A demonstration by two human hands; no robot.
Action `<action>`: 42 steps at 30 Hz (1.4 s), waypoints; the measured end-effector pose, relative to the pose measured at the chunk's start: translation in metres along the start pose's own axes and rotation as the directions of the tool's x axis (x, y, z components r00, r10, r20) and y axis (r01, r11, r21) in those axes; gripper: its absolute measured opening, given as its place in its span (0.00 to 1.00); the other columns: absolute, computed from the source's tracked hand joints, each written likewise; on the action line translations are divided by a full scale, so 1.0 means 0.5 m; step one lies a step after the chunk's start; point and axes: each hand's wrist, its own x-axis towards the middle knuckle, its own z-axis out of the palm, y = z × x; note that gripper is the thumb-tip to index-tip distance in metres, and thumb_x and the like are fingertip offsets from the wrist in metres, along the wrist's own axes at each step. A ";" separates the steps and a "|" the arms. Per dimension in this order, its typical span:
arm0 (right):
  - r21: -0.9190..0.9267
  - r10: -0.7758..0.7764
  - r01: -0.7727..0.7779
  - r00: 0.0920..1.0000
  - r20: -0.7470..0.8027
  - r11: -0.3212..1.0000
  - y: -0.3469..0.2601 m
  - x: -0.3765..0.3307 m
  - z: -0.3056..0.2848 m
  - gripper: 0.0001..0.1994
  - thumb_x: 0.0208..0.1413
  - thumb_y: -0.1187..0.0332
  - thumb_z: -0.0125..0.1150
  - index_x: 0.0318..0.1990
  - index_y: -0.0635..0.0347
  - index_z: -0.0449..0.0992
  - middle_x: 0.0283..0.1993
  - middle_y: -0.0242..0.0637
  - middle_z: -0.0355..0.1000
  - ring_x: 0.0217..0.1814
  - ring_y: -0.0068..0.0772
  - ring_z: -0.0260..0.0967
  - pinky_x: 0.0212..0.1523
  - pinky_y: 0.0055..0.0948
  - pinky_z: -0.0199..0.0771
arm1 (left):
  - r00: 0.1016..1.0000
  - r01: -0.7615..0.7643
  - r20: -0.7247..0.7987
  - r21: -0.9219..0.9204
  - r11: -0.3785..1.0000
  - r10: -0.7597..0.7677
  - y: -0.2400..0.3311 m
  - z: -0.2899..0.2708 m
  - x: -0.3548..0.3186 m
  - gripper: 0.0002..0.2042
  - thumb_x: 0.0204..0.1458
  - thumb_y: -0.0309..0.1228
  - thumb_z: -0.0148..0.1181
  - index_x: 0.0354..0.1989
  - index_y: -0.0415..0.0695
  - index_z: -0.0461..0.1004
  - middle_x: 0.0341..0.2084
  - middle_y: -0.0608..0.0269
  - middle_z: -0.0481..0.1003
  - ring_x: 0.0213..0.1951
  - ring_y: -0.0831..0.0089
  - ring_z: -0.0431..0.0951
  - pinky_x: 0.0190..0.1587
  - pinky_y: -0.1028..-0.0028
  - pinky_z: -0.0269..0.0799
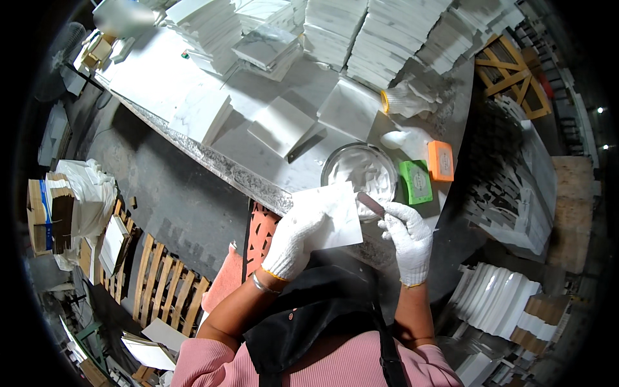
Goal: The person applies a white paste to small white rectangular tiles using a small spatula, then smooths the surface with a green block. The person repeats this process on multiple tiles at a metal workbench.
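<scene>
My left hand (293, 240), in a white knit glove, grips a pale square marble tile (340, 218) by its left side, above the table's near edge. Between the gloved fingers of my right hand (410, 242) is a flat dark-brown strip (371, 205), like a small scraper or sanding stick; its tip lies close to the tile's right edge, and I cannot tell whether they touch. Just beyond both hands stands a round bowl (325, 169) of white paste (361, 173), partly covered by the tile.
Right of the bowl are a green block (416, 182), an orange block (441, 161) and a white lump (394, 139). A spare glove (414, 100) lies behind them. Loose tiles (282, 124) rest on the marble table (258, 158); tall tile stacks (393, 39) line its back. Wooden pallets (166, 284) stand lower left.
</scene>
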 end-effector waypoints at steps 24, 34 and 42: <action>-0.003 0.094 -0.094 0.995 -0.015 0.996 -0.017 -0.004 -0.003 0.12 0.62 0.76 0.59 0.51 0.65 0.81 0.45 0.36 0.80 0.37 0.20 0.77 0.34 0.18 0.76 | 0.999 0.022 0.028 0.080 0.997 -0.024 0.002 -0.017 -0.009 0.18 0.60 0.28 0.63 0.58 0.37 0.72 0.42 0.63 0.79 0.42 0.73 0.80 0.47 0.71 0.77; 0.034 0.090 -0.088 0.994 -0.064 0.996 -0.016 0.016 -0.006 0.11 0.62 0.73 0.59 0.51 0.63 0.80 0.35 0.34 0.80 0.32 0.15 0.75 0.28 0.13 0.70 | 0.999 -0.026 -0.039 0.131 0.991 0.031 -0.002 -0.008 -0.009 0.20 0.60 0.34 0.61 0.56 0.33 0.74 0.34 0.57 0.79 0.33 0.71 0.78 0.38 0.73 0.74; -0.627 -0.190 0.202 0.978 0.087 0.752 0.006 0.055 -0.029 0.14 0.60 0.63 0.67 0.52 0.54 0.82 0.33 0.37 0.81 0.31 0.27 0.78 0.33 0.28 0.77 | 0.999 -0.009 -0.046 0.143 0.990 0.015 -0.008 -0.015 0.002 0.17 0.60 0.32 0.61 0.53 0.35 0.73 0.35 0.58 0.79 0.35 0.72 0.78 0.39 0.74 0.74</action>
